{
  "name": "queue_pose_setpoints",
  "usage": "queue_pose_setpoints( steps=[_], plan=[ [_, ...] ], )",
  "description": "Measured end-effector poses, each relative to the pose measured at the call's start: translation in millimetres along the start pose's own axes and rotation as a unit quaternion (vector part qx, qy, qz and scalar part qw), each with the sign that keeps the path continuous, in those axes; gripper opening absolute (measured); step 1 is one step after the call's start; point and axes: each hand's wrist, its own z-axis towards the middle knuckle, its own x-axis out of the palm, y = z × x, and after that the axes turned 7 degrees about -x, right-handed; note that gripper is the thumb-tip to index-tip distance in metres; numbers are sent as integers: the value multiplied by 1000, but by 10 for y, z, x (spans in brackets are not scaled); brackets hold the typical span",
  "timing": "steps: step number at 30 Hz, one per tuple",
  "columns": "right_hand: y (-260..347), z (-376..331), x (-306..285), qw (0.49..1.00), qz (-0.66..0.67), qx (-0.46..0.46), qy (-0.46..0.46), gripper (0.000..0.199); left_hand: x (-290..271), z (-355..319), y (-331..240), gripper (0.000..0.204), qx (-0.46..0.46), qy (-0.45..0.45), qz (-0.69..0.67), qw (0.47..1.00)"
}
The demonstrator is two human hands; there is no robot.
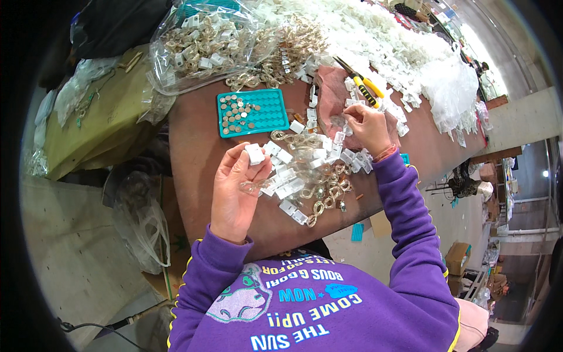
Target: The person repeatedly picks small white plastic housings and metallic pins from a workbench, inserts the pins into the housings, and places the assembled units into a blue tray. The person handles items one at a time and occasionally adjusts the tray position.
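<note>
Brown table (pixel 196 152), pale floor (pixel 365 253). Left fingers (pixel 238 165) pinch white case (pixel 255 154); right fingers (pixel 355 110): grip unclear.

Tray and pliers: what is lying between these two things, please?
In the head view, small white pieces and a pink cloth lie between the tray and the pliers.

It looks like a workshop in here. The big brown table (pixel 199 176) is crowded with little white plastic boxes (pixel 289 186), a huge heap of white bits (pixel 375 38), yellow pliers (pixel 366 89) and a blue tray (pixel 272 110) of round silver pieces (pixel 233 110).
</note>
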Motion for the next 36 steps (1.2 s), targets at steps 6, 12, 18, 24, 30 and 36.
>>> queue_pose_setpoints(
  steps=[6,12,18,24,30,36],
  plan=[
    [101,14,-78,930,331,162,5,15,2,6,4,21,-6,-4,-10,1000],
    [778,98,-92,915,369,151,58,14,-5,-18,16,25,-23,-19,11,999],
    [1538,23,197,898,418,57,125,7,6,-27,-3,25,-39,-5,33,999],
    [1638,-35,389,928,365,16,69,4,40,-41,-11,24,-40,-8,61,997],
    [1630,-136,421,915,398,46,49,5,76,-45,0,26,-13,-10,124,992],
    [1683,-178,429,948,317,12,27,7,91,-49,6,26,-1,-26,152,988]
  ],
)
